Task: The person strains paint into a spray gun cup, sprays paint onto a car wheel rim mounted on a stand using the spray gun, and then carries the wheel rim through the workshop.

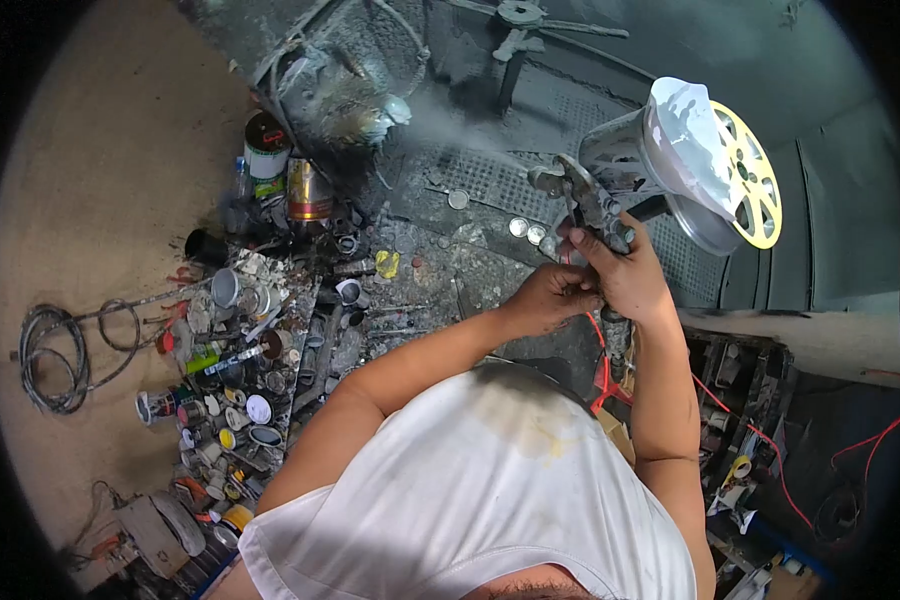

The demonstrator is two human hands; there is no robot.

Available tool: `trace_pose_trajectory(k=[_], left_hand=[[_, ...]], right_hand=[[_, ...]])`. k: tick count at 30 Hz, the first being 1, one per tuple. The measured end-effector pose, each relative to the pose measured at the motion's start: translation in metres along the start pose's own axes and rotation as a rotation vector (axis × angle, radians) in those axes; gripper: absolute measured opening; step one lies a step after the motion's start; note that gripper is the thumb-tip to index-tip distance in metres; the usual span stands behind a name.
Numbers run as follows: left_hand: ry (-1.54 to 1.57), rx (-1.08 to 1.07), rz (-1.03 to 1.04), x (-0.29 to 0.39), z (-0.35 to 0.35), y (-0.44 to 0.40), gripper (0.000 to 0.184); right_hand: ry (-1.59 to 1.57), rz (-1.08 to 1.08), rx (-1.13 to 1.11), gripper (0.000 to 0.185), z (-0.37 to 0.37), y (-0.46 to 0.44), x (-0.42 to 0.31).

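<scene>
My right hand (628, 275) is wrapped round a grey, paint-covered spray gun (595, 205), which points up and left. A faint mist spreads to the left of the gun's front end. My left hand (553, 298) is just left of my right hand, low on the gun, with its fingers drawn together; what they hold, if anything, is hidden. A red hose (600, 335) hangs below the gun. To the upper right, a wheel rim with a yellow spoked face (753, 175) sits on a stand, a white sheet (685, 140) partly over it.
Cans, cups and bottles crowd the left bench, among them a green-and-white can (267, 150) and a gold can (309, 190). Small round lids (519, 227) lie near the gun. A coiled hose (55, 360) is at far left. Cluttered shelves (735, 400) stand at lower right.
</scene>
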State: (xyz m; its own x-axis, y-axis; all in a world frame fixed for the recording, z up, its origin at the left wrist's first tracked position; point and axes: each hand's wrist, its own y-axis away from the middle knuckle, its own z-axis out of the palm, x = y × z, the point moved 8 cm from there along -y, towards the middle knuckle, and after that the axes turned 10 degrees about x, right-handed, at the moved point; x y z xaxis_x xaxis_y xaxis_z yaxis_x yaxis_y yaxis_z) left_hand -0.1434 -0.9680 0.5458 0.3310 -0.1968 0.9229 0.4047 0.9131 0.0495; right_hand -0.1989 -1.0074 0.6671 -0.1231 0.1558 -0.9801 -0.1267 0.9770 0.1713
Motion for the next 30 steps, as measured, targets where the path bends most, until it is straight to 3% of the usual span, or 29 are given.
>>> trace_pose_trajectory(k=[2,4,6,8,10,11,12,13,14,15,16,18,20,22,23,24,26,30], left_hand=[[0.037,-0.041,-0.222,-0.02,0.012,-0.004,0.015],[0.168,-0.123,-0.113,-0.022,0.031,-0.013,0.033],[-0.243,-0.243,-0.153,-0.042,0.034,-0.004,0.056],[-0.472,-0.796,-0.152,-0.047,0.058,0.005,0.066],[-0.224,-0.871,-0.501,-0.068,0.056,0.015,0.067],[-0.235,-0.894,-0.5,-0.071,0.055,0.01,0.067],[-0.143,-0.772,-0.511,-0.071,0.052,-0.005,0.067],[-0.051,-0.64,-0.521,-0.07,0.049,-0.018,0.067],[-0.059,-0.642,-0.52,-0.072,0.052,-0.023,0.067],[-0.034,-0.532,-0.593,-0.081,0.048,-0.032,0.065],[-0.013,-0.42,-0.663,-0.089,0.046,-0.043,0.064],[-0.143,-0.411,-0.608,-0.096,0.055,-0.063,0.06],[-0.263,-0.399,-0.555,-0.096,0.069,-0.094,0.056],[-0.686,-0.503,-0.502,-0.095,0.08,-0.128,0.047],[-0.756,-0.484,-0.32,-0.082,0.094,-0.152,0.031],[-0.761,-0.488,-0.326,-0.076,0.106,-0.17,0.031],[-0.749,-0.343,-0.406,-0.06,0.122,-0.209,0.02],[-0.832,-0.204,-0.185,-0.027,0.149,-0.284,0.013]], right_hand=[[0.022,0.086,0.047,0.03,-0.017,0.005,0.012],[0.026,0.212,0.048,0.043,-0.051,0.006,0.043],[0.121,0.143,0.08,0.068,-0.085,0.008,0.042],[0.219,0.182,0.185,0.063,-0.126,0.016,0.042],[0.197,0.185,0.198,0.07,-0.17,0.011,0.061],[0.27,0.096,0.285,0.072,-0.206,0.005,0.075],[0.35,0.012,0.377,0.074,-0.242,0.0,0.09],[0.221,0.121,0.385,0.068,-0.264,-0.001,0.083],[0.089,0.23,0.385,0.063,-0.286,-0.004,0.081],[0.255,0.244,0.405,0.051,-0.32,-0.011,0.082],[0.247,0.137,0.429,0.052,-0.352,-0.02,0.083],[0.121,0.158,0.566,0.05,-0.412,-0.029,0.085],[0.186,0.163,0.661,0.053,-0.468,-0.047,0.074],[0.216,0.117,0.706,0.054,-0.516,-0.068,0.065],[0.204,0.081,0.696,0.056,-0.534,-0.08,0.061],[0.207,0.078,0.72,0.055,-0.555,-0.092,0.064],[0.14,0.018,0.704,0.052,-0.566,-0.102,0.049],[0.076,0.027,0.619,0.05,-0.545,-0.089,0.027]])
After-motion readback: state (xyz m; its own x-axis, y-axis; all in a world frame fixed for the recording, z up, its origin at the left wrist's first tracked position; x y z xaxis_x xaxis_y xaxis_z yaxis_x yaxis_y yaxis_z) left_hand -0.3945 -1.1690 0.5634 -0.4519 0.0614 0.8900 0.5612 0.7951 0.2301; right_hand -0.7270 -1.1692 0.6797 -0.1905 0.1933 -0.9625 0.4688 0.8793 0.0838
